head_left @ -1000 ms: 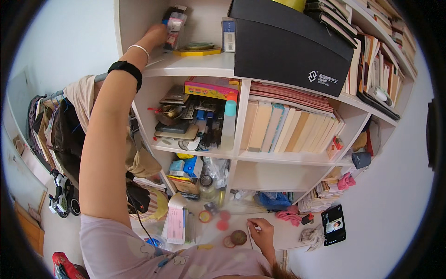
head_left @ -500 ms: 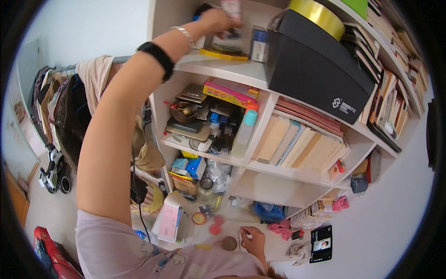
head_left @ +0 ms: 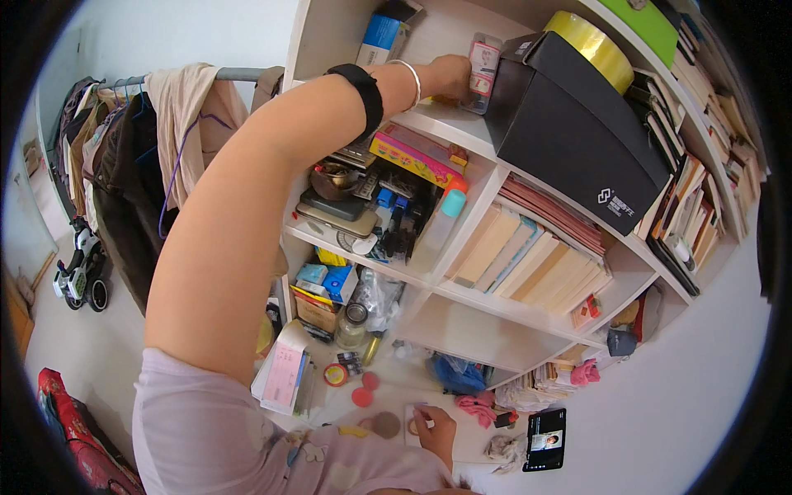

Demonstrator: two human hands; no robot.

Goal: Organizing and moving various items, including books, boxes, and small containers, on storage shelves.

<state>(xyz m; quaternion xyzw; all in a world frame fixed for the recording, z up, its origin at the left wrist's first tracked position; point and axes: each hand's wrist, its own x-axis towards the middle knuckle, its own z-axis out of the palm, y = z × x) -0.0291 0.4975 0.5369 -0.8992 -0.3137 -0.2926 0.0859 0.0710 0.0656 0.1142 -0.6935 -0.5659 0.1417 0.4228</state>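
My left hand [head_left: 451, 77] reaches up to the top shelf, wearing a silver bangle and a black band on the arm. Its fingers are closed at the left edge of a small clear plastic case [head_left: 483, 74] with a pink and white label. The case stands upright against the black box [head_left: 577, 124]. Low down on the white desktop, my right hand [head_left: 436, 432] has its fingers curled together over a small pale square piece [head_left: 410, 419]; whether it grips anything is hidden. Beside it lies a brown round disc [head_left: 386, 425].
A blue and white box [head_left: 381, 37] stands at the top shelf's left. Below are a bottle [head_left: 441, 219], books [head_left: 528, 247], a glass jar [head_left: 352, 326], and a tape roll [head_left: 336, 374]. A lit phone [head_left: 545, 440] lies right. Clothes [head_left: 124, 173] hang left.
My left hand has moved right along the top shelf with the plastic case, to the black box. The blue and white box at the left has come into view. My right hand stays low on the desktop.
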